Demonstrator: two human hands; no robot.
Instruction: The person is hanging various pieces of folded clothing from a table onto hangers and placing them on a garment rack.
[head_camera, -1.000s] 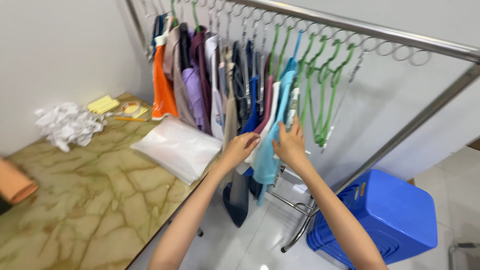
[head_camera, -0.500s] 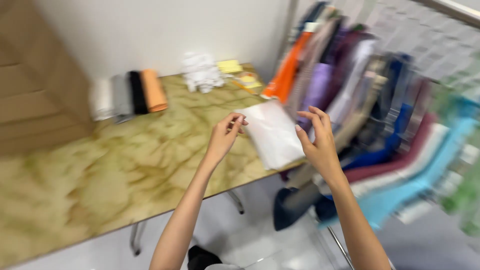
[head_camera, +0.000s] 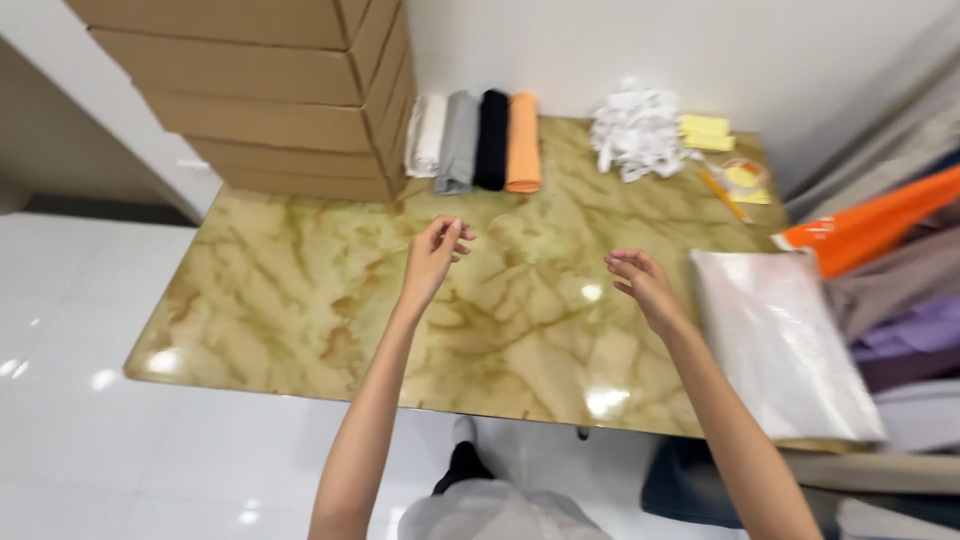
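Fingers (head_camera: 452, 232) of both hands loosely curled, nothing gripped, above the marbled bench (head_camera: 300, 300).
Nearest the right hand (head_camera: 640, 285), the clear plastic bag stack (head_camera: 780, 340) lies just beside; it is best lifted singly by its near edge.

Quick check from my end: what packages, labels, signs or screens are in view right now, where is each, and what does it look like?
Cardboard boxes: stacked at the table's back left corner, flat, plain brown.
Plastic bags: flat pile at the table's right edge, beside the right hand, clear and glossy.
Yellow pads: back right of the table, small, rectangular.
White pile: back of the table, crumpled strips; whether labels, cannot tell.
No signs or screens in view.
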